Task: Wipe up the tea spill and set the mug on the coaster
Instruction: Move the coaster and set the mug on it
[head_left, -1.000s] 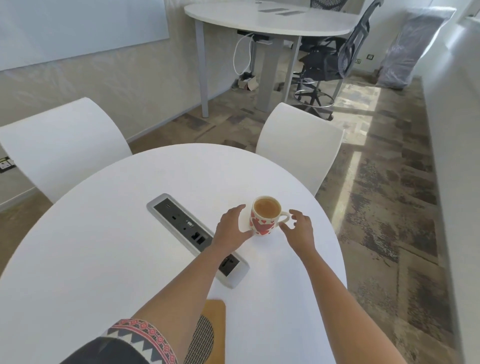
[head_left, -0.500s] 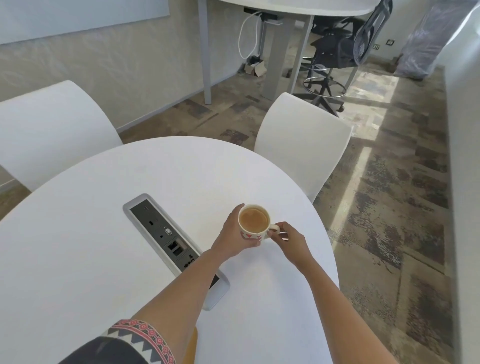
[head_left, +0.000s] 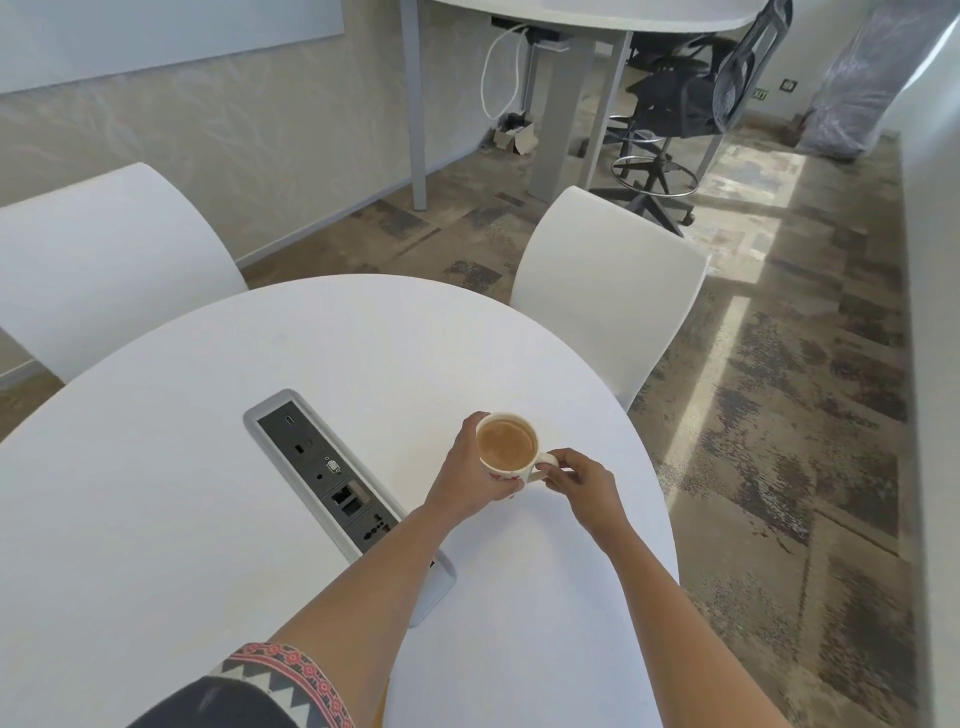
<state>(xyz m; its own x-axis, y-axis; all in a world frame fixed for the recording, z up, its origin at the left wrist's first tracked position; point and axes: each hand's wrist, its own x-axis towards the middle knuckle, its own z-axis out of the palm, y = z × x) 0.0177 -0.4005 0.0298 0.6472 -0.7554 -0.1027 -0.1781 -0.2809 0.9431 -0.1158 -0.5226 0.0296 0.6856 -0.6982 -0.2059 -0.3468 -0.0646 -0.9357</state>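
Note:
A white mug (head_left: 506, 446) with red hearts, nearly full of milky tea, is on the right part of the round white table (head_left: 218, 467). My left hand (head_left: 467, 475) wraps around the mug's left side. My right hand (head_left: 576, 480) pinches the handle on its right. I cannot tell whether the mug rests on the table or is just off it. No spill and no coaster show in this view; my arms hide the near table edge.
A grey power and data socket strip (head_left: 337, 483) is sunk into the table left of the mug. Two white chairs (head_left: 608, 291) (head_left: 98, 265) stand at the far side. The table's right edge (head_left: 660, 493) is close to the mug. Another table and a black stool stand beyond.
Both hands closed on the mug: the left around its body, the right onto the handle. The camera tilted, so the wooden coaster near my left arm dropped out of view.

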